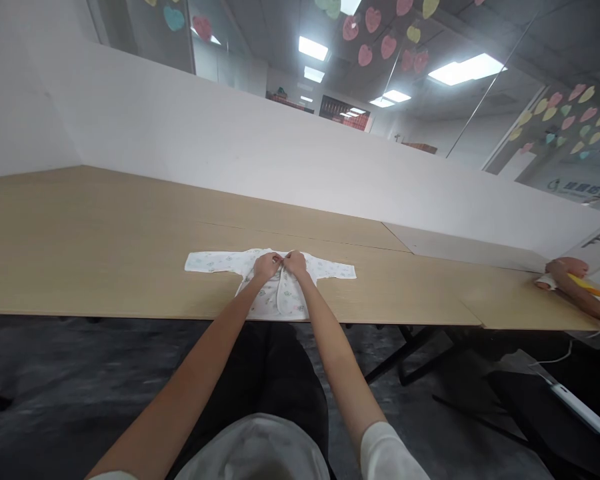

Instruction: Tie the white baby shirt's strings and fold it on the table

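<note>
A small white baby shirt (293, 301) with a faint print lies spread on the wooden table, its two sleeves stretched out left and right. Its front opening runs down the middle, and the lower hem reaches the table's front edge. At the neck end, my left hand (268, 265) pinches the cloth beside the opening. Close by on the right, my right hand (295, 263) also has its fingers closed on the shirt near the collar. The fingertips of both hands almost meet; any fastener between them is too small to make out.
The long wooden table (105, 247) runs along a white wall (230, 160) with windows above. At the far right a baby doll (570, 270) lies near another person's arm (580, 293). A white power strip (580, 408) rests on a black chair (525, 407) below.
</note>
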